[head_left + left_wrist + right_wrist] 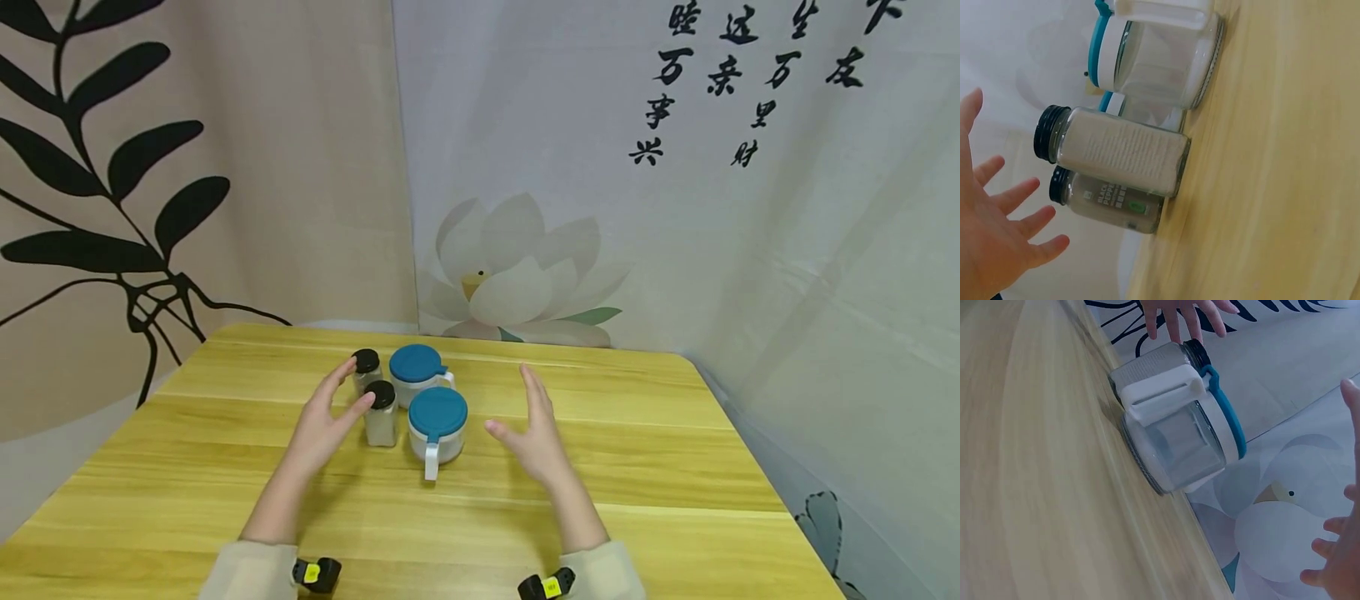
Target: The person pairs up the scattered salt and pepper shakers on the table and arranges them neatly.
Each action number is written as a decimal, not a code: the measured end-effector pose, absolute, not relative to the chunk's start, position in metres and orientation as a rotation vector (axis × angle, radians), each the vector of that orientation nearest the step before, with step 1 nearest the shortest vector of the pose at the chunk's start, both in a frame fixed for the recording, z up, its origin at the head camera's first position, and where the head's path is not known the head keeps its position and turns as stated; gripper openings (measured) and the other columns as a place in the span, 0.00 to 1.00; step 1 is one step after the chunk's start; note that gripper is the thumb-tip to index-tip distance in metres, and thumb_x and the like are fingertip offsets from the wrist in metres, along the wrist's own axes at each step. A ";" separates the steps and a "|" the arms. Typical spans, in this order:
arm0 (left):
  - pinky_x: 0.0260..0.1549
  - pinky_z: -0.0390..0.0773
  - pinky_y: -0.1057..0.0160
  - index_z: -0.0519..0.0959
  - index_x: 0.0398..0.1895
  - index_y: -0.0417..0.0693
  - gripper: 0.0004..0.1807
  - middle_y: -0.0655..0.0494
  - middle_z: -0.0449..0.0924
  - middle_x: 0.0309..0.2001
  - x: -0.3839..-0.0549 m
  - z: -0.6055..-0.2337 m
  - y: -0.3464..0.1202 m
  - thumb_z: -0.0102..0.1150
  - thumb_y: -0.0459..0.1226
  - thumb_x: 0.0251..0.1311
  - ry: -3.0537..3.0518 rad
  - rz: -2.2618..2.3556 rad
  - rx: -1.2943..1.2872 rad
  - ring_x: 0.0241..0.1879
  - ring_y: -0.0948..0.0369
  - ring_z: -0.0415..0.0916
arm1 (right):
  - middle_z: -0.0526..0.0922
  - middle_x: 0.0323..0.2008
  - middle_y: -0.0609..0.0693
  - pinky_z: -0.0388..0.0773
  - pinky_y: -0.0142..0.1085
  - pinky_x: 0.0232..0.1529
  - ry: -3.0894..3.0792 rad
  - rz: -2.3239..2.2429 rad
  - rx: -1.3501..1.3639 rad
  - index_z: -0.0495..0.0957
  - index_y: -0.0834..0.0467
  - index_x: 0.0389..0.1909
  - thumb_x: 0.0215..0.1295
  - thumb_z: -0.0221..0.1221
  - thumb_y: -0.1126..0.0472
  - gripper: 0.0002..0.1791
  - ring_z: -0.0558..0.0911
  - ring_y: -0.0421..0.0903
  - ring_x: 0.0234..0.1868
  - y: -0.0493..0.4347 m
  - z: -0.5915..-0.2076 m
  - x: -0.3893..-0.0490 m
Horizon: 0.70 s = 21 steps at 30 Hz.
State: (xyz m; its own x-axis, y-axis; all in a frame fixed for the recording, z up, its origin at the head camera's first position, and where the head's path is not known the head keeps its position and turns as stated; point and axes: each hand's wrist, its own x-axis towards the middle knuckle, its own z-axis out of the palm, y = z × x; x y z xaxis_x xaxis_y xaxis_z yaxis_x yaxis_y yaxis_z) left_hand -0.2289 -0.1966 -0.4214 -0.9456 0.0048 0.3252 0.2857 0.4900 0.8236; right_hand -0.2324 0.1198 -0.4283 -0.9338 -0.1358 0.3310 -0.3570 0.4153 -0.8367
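Two glass jars with blue lids stand close together on the table: a front jar point(437, 417) whose white handle points toward me, and a back jar point(417, 367) with its handle to the right. Left of them are two black-capped glass shakers, the front shaker point(381, 414) and the back shaker point(366, 367); in the left wrist view the back shaker point(1113, 200) carries a black pepper label. My left hand point(322, 429) hovers beside the shakers, fingers spread, holding nothing. To the right of the jars, apart from them, my right hand point(534, 437) is also spread and holds nothing.
The wooden table point(675, 450) reaches back to a curtain point(517, 167) printed with a lotus and black writing. A leaf-patterned curtain point(300, 167) hangs at the left. Black wrist cameras sit at both beige sleeves point(251, 571).
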 end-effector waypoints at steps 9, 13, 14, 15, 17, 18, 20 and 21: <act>0.60 0.51 0.35 0.55 0.74 0.49 0.37 0.44 0.57 0.70 -0.228 -0.426 -0.192 0.57 0.47 0.66 -2.429 -1.511 -0.244 0.69 0.42 0.50 | 0.45 0.75 0.49 0.49 0.66 0.61 -2.468 1.604 0.388 0.44 0.39 0.75 0.55 0.67 0.41 0.53 0.47 0.55 0.72 0.107 -0.434 -0.230; 0.61 0.51 0.36 0.56 0.74 0.48 0.36 0.43 0.58 0.69 -0.229 -0.429 -0.190 0.57 0.46 0.66 -2.412 -1.542 -0.238 0.68 0.43 0.51 | 0.45 0.75 0.50 0.50 0.66 0.61 -2.466 1.623 0.396 0.44 0.40 0.75 0.55 0.66 0.40 0.53 0.47 0.57 0.72 0.102 -0.436 -0.229; 0.61 0.52 0.36 0.56 0.74 0.48 0.36 0.43 0.59 0.69 -0.229 -0.430 -0.189 0.57 0.46 0.66 -2.410 -1.549 -0.233 0.68 0.43 0.51 | 0.45 0.75 0.51 0.50 0.66 0.60 -2.462 1.625 0.402 0.44 0.41 0.75 0.55 0.66 0.40 0.53 0.47 0.57 0.72 0.101 -0.437 -0.229; 0.61 0.52 0.37 0.56 0.74 0.48 0.36 0.43 0.59 0.69 -0.229 -0.431 -0.189 0.57 0.46 0.66 -2.407 -1.555 -0.230 0.68 0.43 0.51 | 0.45 0.75 0.52 0.50 0.67 0.60 -2.456 1.626 0.408 0.44 0.41 0.75 0.55 0.66 0.41 0.53 0.47 0.58 0.72 0.100 -0.438 -0.229; 0.60 0.53 0.36 0.55 0.74 0.48 0.36 0.42 0.58 0.69 -0.230 -0.432 -0.188 0.57 0.46 0.66 -2.401 -1.566 -0.227 0.68 0.42 0.52 | 0.45 0.75 0.52 0.50 0.67 0.60 -2.450 1.634 0.411 0.44 0.41 0.75 0.55 0.66 0.42 0.53 0.47 0.58 0.72 0.098 -0.439 -0.229; 0.60 0.53 0.36 0.55 0.74 0.47 0.37 0.42 0.58 0.69 -0.230 -0.433 -0.187 0.57 0.46 0.66 -2.399 -1.570 -0.227 0.68 0.42 0.52 | 0.45 0.75 0.52 0.50 0.67 0.60 -2.443 1.639 0.416 0.44 0.41 0.75 0.56 0.66 0.42 0.53 0.47 0.58 0.72 0.097 -0.440 -0.229; 0.60 0.54 0.36 0.55 0.74 0.47 0.37 0.41 0.58 0.69 -0.230 -0.434 -0.187 0.56 0.46 0.67 -2.394 -1.581 -0.227 0.67 0.42 0.52 | 0.45 0.75 0.52 0.50 0.67 0.60 -2.437 1.647 0.417 0.44 0.41 0.75 0.56 0.67 0.45 0.52 0.47 0.59 0.72 0.095 -0.442 -0.229; 0.60 0.54 0.36 0.55 0.74 0.47 0.37 0.41 0.58 0.69 -0.231 -0.435 -0.187 0.56 0.46 0.67 -2.390 -1.587 -0.228 0.67 0.42 0.52 | 0.45 0.74 0.53 0.50 0.67 0.60 -2.436 1.652 0.418 0.44 0.42 0.75 0.57 0.67 0.46 0.52 0.47 0.59 0.72 0.094 -0.443 -0.229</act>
State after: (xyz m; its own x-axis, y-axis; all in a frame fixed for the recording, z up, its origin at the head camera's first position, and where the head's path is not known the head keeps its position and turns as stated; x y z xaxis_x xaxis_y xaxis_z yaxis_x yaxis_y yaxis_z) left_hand -0.2308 -0.1868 -0.4345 -0.9531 -0.0140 0.3023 0.2732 0.3903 0.8792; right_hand -0.2290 0.0943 -0.4426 -0.9465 -0.1356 0.2927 -0.3221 0.3475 -0.8806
